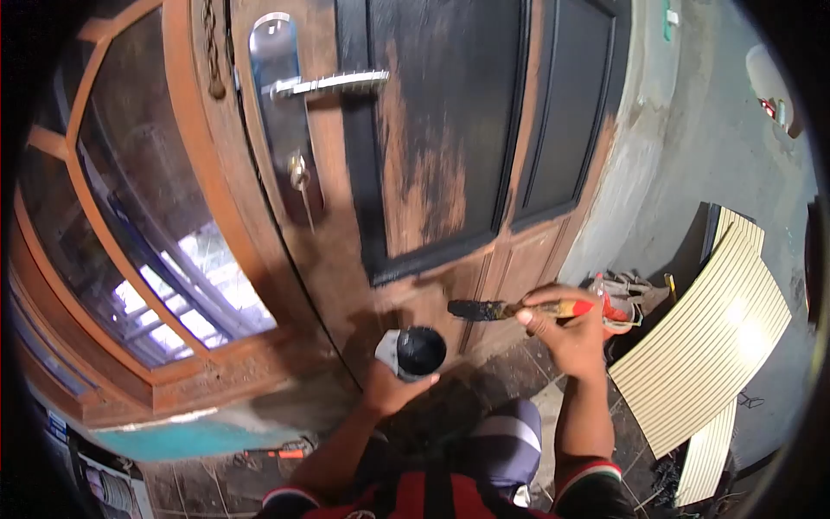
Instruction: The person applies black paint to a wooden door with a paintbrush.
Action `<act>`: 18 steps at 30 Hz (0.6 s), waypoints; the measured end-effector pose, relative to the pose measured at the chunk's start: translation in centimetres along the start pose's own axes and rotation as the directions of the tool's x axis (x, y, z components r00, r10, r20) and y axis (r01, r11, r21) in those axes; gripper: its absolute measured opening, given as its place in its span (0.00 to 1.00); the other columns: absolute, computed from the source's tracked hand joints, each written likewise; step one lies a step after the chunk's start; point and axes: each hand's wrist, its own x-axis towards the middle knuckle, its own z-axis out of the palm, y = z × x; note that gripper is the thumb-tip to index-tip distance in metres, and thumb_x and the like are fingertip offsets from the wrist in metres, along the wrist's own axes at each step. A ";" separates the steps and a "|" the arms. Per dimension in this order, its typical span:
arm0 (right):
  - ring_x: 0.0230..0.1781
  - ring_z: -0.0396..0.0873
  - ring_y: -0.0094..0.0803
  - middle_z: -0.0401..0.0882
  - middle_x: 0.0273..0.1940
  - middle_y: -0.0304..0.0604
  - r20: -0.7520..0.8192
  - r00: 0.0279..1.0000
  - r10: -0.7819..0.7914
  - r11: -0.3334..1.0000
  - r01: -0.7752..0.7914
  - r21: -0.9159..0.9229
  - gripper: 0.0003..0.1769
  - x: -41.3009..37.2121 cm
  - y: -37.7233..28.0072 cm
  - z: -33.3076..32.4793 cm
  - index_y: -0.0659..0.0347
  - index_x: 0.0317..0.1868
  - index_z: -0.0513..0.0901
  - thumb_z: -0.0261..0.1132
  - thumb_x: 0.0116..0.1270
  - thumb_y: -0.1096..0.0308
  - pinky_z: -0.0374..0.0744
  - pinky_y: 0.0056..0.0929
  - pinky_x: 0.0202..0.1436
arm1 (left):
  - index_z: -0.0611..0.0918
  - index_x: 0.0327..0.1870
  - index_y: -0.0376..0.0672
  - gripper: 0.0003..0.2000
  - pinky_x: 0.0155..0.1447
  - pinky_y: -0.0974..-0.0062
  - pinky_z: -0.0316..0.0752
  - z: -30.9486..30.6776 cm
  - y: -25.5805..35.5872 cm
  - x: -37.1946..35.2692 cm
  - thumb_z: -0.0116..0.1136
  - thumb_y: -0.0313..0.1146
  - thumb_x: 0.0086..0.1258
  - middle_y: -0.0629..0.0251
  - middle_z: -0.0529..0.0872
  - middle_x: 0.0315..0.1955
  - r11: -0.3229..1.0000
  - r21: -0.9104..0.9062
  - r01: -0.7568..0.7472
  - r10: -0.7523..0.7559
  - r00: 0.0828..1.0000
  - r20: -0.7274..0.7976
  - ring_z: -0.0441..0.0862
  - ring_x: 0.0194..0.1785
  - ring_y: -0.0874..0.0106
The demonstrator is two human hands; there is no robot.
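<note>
Left hand: we grip the dark cup (420,353) from below and beside it with our left hand (391,389), thumb on the near side; its open mouth faces up towards us.
Cup: just left of the brush tip and lower in view, apart from it; the left hand is nearer the cup, at its base.
Door: the wooden door (437,130) stands ahead of us, black paint on its panels; the worn brown patch lies above the brush tip in our view, slightly left.
Brush: the paintbrush (493,310) lies nearly level across our view, black bristles left, red handle end right.
Right hand: our right hand (575,342) pinches the handle between thumb and fingers, forearm rising from below, bristles pointing away to the left.
Far right: striped sheets (705,342) lean near the wall, apart from our hand.
</note>
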 end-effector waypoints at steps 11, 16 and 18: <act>0.38 0.92 0.50 0.92 0.36 0.54 0.535 0.843 0.053 0.885 0.208 -0.416 0.13 0.8 1.6 5.8 0.63 0.45 0.93 0.82 0.69 0.63 0.87 0.41 0.45 | 0.83 0.71 0.48 0.41 0.73 0.53 0.78 2.3 0.4 0.1 0.90 0.35 0.52 0.58 0.89 0.62 0.996 0.002 -0.093 0.092 0.992 -0.086 0.83 0.67 0.53; 0.37 0.92 0.53 0.92 0.37 0.54 0.558 0.830 -0.011 0.867 0.286 -0.408 0.13 0.8 3.1 6.6 0.64 0.46 0.93 0.82 0.69 0.63 0.87 0.42 0.46 | 0.83 0.71 0.47 0.41 0.74 0.53 0.77 2.5 0.5 -0.2 0.90 0.34 0.51 0.58 0.88 0.62 0.997 -0.053 -0.054 0.050 0.996 -0.080 0.82 0.68 0.52; 0.36 0.92 0.51 0.92 0.36 0.53 0.475 0.879 -0.025 0.922 0.204 -0.330 0.12 1.0 1.3 5.5 0.64 0.46 0.94 0.82 0.69 0.65 0.87 0.40 0.45 | 0.82 0.72 0.46 0.42 0.74 0.53 0.77 2.6 -0.6 -0.4 0.91 0.34 0.50 0.56 0.87 0.63 0.996 -0.087 -0.016 0.012 0.998 -0.055 0.82 0.68 0.52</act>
